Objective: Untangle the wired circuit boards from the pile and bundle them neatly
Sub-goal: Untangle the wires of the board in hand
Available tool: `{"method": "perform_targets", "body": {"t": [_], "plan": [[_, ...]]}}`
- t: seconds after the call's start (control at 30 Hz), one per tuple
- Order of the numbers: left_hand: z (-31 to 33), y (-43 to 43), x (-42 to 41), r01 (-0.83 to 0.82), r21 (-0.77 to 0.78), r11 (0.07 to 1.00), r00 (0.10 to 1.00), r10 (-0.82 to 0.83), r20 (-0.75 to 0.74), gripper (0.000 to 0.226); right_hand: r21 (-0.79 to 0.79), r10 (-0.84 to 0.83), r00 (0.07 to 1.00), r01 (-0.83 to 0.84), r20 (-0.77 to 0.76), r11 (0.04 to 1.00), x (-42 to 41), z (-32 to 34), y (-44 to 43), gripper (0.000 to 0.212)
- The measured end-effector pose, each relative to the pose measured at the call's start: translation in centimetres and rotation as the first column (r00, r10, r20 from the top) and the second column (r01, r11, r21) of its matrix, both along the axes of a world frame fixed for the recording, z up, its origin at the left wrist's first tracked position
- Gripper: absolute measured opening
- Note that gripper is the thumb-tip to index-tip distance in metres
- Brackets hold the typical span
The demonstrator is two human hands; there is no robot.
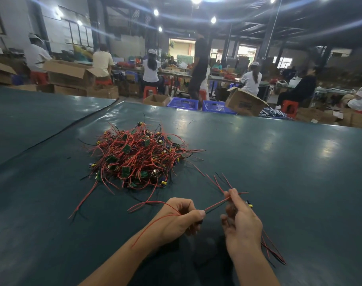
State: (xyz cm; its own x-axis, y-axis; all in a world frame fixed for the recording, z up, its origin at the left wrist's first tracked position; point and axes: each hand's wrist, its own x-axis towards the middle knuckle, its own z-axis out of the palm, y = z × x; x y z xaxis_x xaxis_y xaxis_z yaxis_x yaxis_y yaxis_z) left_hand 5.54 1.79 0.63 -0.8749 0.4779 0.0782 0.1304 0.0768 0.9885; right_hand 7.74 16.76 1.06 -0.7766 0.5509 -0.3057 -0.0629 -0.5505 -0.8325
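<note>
Head view showed the pile (pixel 134 155) of wired circuit boards lying on the dark green table (pixel 279 162), ahead and a little left of the hands. It was so knotted that single boards could hardly be told apart; only small green rectangles and yellow parts showed among the red and black leads.

Near the bottom edge, the left hand (pixel 179 218) had its fingers curled, thumb pressed against them, pinching the wires (pixel 216 205) that ran taut across to the right hand (pixel 243 228). One red lead draped back over the left forearm.

The right hand was blurred. Its upper fingers seemed to pinch the same wires where the loose ends fanned out above them, while its lower fingers hung loosely spread. A small yellow part (pixel 249 204) peeked out behind that hand, the board it belonged to mostly hidden. More leads trailed below the right wrist onto the table, their upper ends covered by the hand.

Both forearms were cut off by the frame's lower edge. Beyond the table stood cardboard boxes (pixel 244 104) and blue crates (pixel 183 103), with seated workers (pixel 150 71) too dim to make out further.
</note>
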Motion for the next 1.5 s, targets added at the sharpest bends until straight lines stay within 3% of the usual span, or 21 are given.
{"method": "perform_targets", "body": {"t": [0.13,0.33,0.43,0.57,0.73,0.97,1.1,1.2,1.3,1.5], "plan": [[-0.3,0.3,0.2,-0.081,0.090,0.993,0.995,0.075,0.063,0.038,0.118,0.057,0.998,-0.052,-0.037,0.992,0.1,-0.2,-0.7,0.019],[0.0,0.0,0.0,-0.134,0.114,0.984,0.991,0.132,0.028,0.031,0.388,0.306,0.952,-0.281,-0.003,0.878,0.7,-0.7,-3.5,0.017],[-0.2,-0.1,-0.2,-0.138,0.091,0.986,0.990,0.140,-0.006,0.038,0.372,0.302,0.953,-0.272,-0.022,0.887,0.6,-0.7,-3.2,0.015],[-0.6,0.1,-0.2,-0.108,0.054,0.993,0.994,0.109,-0.011,0.030,0.364,0.247,0.969,-0.226,-0.010,0.903,0.4,-1.0,-2.7,0.021],[-0.6,0.3,-0.3,-0.059,0.036,0.998,0.998,0.058,0.021,0.028,0.187,0.123,0.992,-0.124,0.020,0.975,-0.1,-0.9,-1.5,0.026],[0.2,0.2,0.0,-0.004,0.010,1.000,1.000,0.004,0.007,0.036,0.038,-0.023,1.000,0.023,-0.007,0.999,-0.6,-0.1,1.2,0.022],[0.3,-0.2,-0.2,-0.003,0.027,1.000,0.999,0.002,0.038,0.039,0.083,-0.054,0.998,0.057,-0.035,0.995,-0.6,0.0,1.6,0.021],[0.3,-0.5,-0.2,-0.059,0.153,0.986,0.991,0.039,0.131,0.024,0.110,-0.046,0.997,0.052,-0.059,0.993,-0.4,0.0,1.2,0.020],[0.1,-0.6,-0.6,-0.157,0.294,0.943,0.967,0.087,0.239,0.037,0.099,-0.039,0.996,0.047,-0.083,0.994,-0.3,0.2,1.1,0.020],[-0.1,-0.5,-1.2,-0.315,0.312,0.896,0.930,0.225,0.291,0.046,0.114,0.005,0.992,0.009,-0.123,0.993,-0.1,0.2,0.4,0.019]]}}
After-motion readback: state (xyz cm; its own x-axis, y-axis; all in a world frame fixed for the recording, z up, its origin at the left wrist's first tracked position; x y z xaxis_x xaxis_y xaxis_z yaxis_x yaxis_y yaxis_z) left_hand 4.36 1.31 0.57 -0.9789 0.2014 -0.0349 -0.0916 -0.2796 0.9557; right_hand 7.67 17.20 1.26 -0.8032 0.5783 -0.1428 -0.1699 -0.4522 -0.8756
